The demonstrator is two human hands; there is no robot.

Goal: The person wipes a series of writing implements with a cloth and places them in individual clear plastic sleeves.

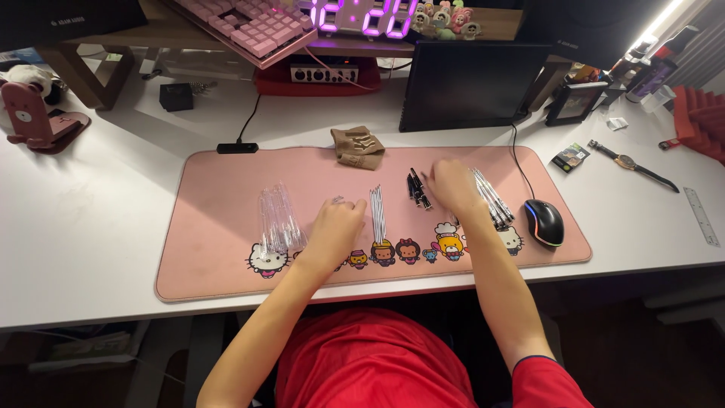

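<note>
Pink mat (219,264): refills (377,213) between hands (337,224).

Home desk setup.
Ahead of the hands: pink keyboard (253,26), monitor (472,83); mouse (544,221) right of the right hand (451,185), on cartoon desk mat (226,196).

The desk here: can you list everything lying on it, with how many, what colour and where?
Desk mat: one, pink with cartoon figures, centre of white desk.
Clear tubes: a pile, see-through, mat's left.
Thin refills: a bundle, pale, mat's middle.
Black pen parts: a few, beside the right hand.
Pens: a row, pale and dark, mat's right.
Cloth pouch: one, tan, mat's top edge.
Mouse: one, black, mat's right end.
Watch: one, dark strap, far right.
Ruler: one, clear, right edge.
Keyboard: one, pink, on shelf.
Left hand: beside refills.
Right hand: over pens.
</note>
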